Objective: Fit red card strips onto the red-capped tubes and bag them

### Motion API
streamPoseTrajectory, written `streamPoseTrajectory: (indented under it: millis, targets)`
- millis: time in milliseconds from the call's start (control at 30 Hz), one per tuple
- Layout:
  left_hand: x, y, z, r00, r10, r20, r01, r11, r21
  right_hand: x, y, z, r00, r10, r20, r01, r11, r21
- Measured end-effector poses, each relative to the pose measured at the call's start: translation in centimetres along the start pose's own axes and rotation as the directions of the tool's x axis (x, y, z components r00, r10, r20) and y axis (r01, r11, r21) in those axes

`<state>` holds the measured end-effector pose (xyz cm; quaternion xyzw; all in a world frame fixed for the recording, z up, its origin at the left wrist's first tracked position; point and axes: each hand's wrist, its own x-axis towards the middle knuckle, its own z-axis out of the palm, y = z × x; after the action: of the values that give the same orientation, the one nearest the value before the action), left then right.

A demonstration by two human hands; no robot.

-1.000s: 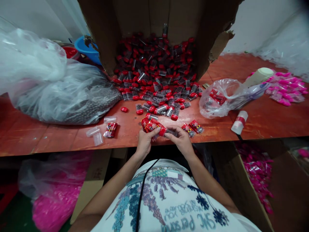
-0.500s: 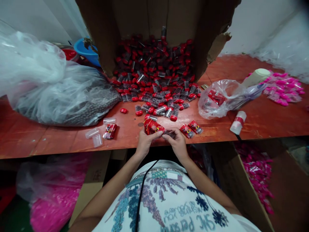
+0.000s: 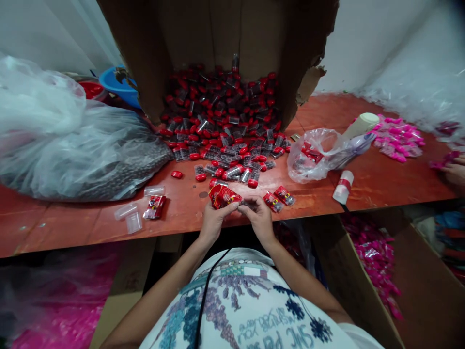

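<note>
Both my hands are at the table's front edge around a small red printed packet [image 3: 222, 196]. My left hand [image 3: 214, 222] pinches its lower edge between thumb and fingers. At the packet's right end my right hand [image 3: 260, 217] is closed, thumb against fingers; some dark content shows there, partly hidden. Just beyond the packet lies a clear tube with a red cap [image 3: 218, 183]. To the right of my right hand are two red printed packets [image 3: 279, 198] lying flat. A stack of red packets [image 3: 155, 207] sits left of my left hand, beside several empty clear tubes [image 3: 134, 223].
An open cardboard box [image 3: 310, 82] spills many red-capped tubes [image 3: 225, 135] of dark beads. A plastic bag of dark beads [image 3: 119, 165] lies left. On the right are a clear bag [image 3: 296, 165], a white roll [image 3: 343, 189], pink packets [image 3: 397, 138] and another person's hand [image 3: 456, 172].
The view has shifted, moving the table's things left and slightly down in the picture. Another person's hand has come into view at the right edge. My hands keep their hold on the packet.
</note>
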<state>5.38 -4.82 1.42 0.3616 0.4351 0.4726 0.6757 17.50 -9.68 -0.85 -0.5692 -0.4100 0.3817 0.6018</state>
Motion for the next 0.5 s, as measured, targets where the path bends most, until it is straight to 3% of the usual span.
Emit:
streamPoseTrajectory:
  millis: [67,233,300,400,500]
  targets:
    - [0.2,0.2,-0.1,1.0,-0.023,0.003,0.023,1.0,0.002,0.0,0.1,0.1,0.999,0.03,0.032,-0.032,0.998,0.053]
    - [0.5,0.5,-0.3,0.999,-0.025,-0.048,0.027,0.999,0.041,-0.1,-0.7,-0.7,0.977,-0.129,0.167,0.146,0.985,-0.091]
    - [0.4,0.5,-0.2,0.999,-0.051,-0.01,0.052,0.997,0.058,0.0,-0.8,-0.8,0.984,-0.102,0.144,0.113,0.991,-0.068]
    - [0.2,0.4,0.0,0.993,-0.096,0.071,0.092,0.993,0.071,0.1,-0.3,-0.8,0.995,0.029,0.1,-0.033,0.998,0.044]
    - [0.4,0.4,-0.2,0.997,-0.068,0.037,0.067,0.997,0.037,0.0,0.1,-1.1,0.994,0.044,0.104,-0.051,0.996,0.075]
